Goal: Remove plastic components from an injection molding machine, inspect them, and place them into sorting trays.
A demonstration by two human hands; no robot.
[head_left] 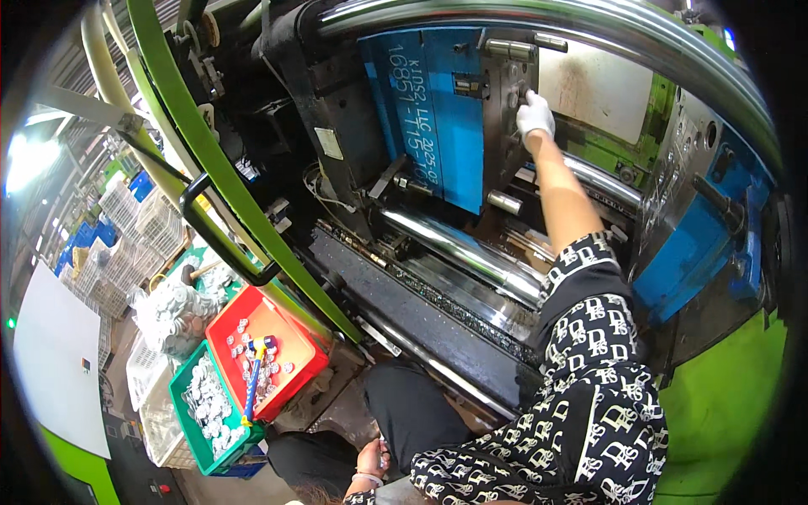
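Note:
My right arm stretches into a large machine, between two blue mold halves. The right hand [534, 119], in a white glove, is at the metal face of the left mold half [507, 105]; its fingers are curled, and whatever they may pinch is hidden. Low in the view, beside my knee, my bare left hand [371, 459] is closed around something small that I cannot make out. Guide pins [505, 201] stick out from the left mold half. Facing it on the right stands the other mold half [686, 223].
Thick shiny tie bars [454, 244] run across the machine. A green door frame [244, 168] with a black handle [220, 227] stands at left. Beyond it, a red tray [307, 370] carries small pale parts and a blue-handled hammer [254, 379]; a green tray [179, 387] holds more parts.

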